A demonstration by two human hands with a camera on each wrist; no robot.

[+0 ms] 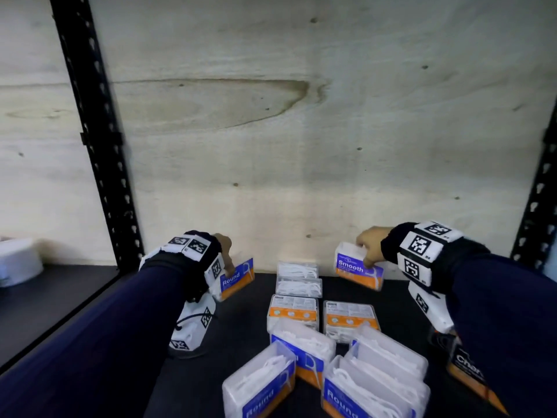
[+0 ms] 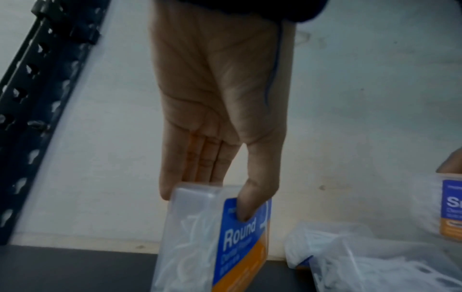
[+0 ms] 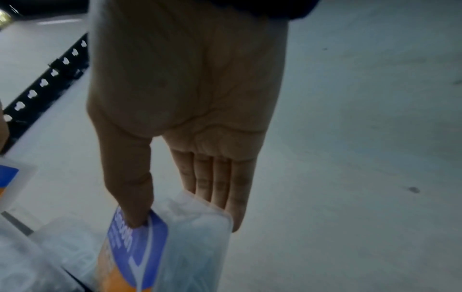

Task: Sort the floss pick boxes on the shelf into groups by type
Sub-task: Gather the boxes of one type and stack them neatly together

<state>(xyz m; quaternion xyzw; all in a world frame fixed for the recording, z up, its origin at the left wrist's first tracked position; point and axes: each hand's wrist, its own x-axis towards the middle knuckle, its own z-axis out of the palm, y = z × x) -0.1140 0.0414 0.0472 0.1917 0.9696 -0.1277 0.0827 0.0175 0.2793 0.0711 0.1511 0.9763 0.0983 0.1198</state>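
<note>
Clear plastic floss pick boxes with blue-and-orange labels lie on the dark shelf (image 1: 401,300) in front of a pale plywood back wall (image 1: 301,131). At the far left of the shelf, the left hand (image 2: 215,102) pinches a box marked "Round" (image 2: 220,237), thumb on the label face and fingers behind it; the box stands upright near the wall, though whether its base touches the shelf cannot be told. At the far right, the right hand (image 3: 187,94) pinches a box marked "Smooth" (image 1: 358,270) the same way, tilted and close to the wall. Between the two hands, a cluster of boxes (image 1: 319,327) sits in the middle of the shelf, some flat with their backs up, some leaning. Nearest the camera, two more "Round" boxes (image 1: 262,387) lean at the front edge. Black perforated uprights (image 1: 93,140) frame the bay.
</note>
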